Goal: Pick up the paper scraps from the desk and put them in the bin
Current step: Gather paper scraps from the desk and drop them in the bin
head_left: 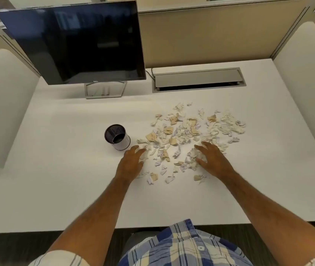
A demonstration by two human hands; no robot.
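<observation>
Several white and tan crumpled paper scraps (189, 134) lie spread over the middle and right of the white desk (60, 179). A small round bin (117, 137) with a dark mesh inside and white outside stands upright just left of the pile, and looks empty. My left hand (131, 165) rests palm down at the pile's near left edge, fingers spread over a few scraps. My right hand (213, 160) lies palm down on the near right part of the pile, fingers apart and touching scraps. Neither hand has closed around any paper.
A dark monitor (79, 41) on a grey stand sits at the back left. A grey cable tray (198, 79) is set into the desk at the back. Beige partition walls enclose the desk at the back and sides.
</observation>
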